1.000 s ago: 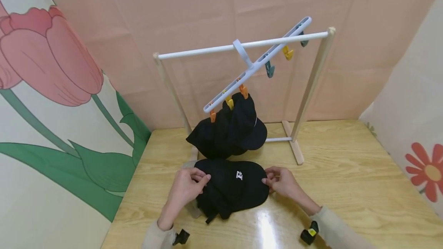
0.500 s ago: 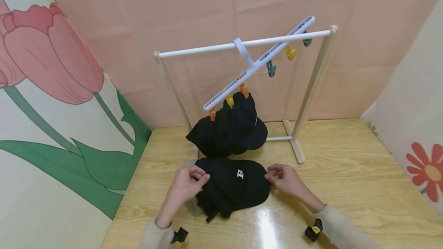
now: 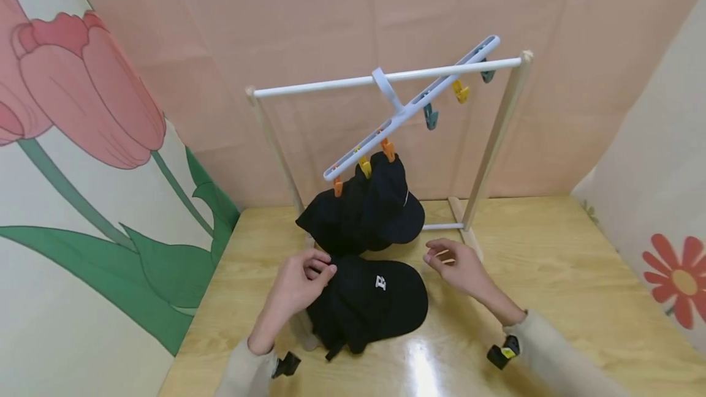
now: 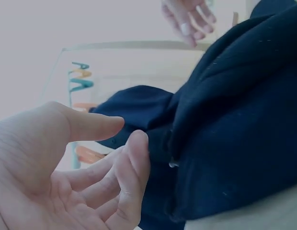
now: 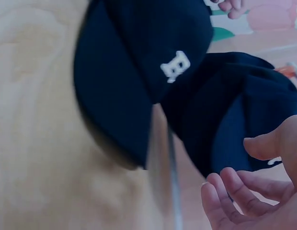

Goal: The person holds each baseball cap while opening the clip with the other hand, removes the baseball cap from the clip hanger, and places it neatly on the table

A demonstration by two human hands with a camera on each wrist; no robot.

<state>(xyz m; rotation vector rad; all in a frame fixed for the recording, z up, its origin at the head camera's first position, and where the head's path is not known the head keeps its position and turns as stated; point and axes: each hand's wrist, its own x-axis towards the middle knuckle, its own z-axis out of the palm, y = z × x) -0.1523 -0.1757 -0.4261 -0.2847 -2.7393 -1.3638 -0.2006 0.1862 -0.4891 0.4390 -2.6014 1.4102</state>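
A black baseball cap (image 3: pixel 405 299) with a white letter on its front lies on the table, brim to the right. My left hand (image 3: pixel 300 280) is at the cap's left side; in the left wrist view its thumb and loosely bent fingers stand apart with nothing between them. My right hand (image 3: pixel 455 265) hovers just past the brim's upper right edge, fingers relaxed and holding nothing, as the right wrist view also shows. Behind, more black caps (image 3: pixel 358 213) hang bunched from orange and yellow clips (image 3: pixel 364 166) on a pale clip hanger (image 3: pixel 405 112).
The hanger hooks over the white rail (image 3: pixel 331 84) of a wooden-legged rack (image 3: pixel 496 146) standing on the wooden table (image 3: pixel 551 287). Green and yellow clips (image 3: pixel 431 116) dangle from its right half with nothing in them. A pink backdrop (image 3: pixel 298 17) rises behind.
My right hand has let go of the cap's brim and lifted up and away from it. The left hand has eased slightly upward at the cap's left side.
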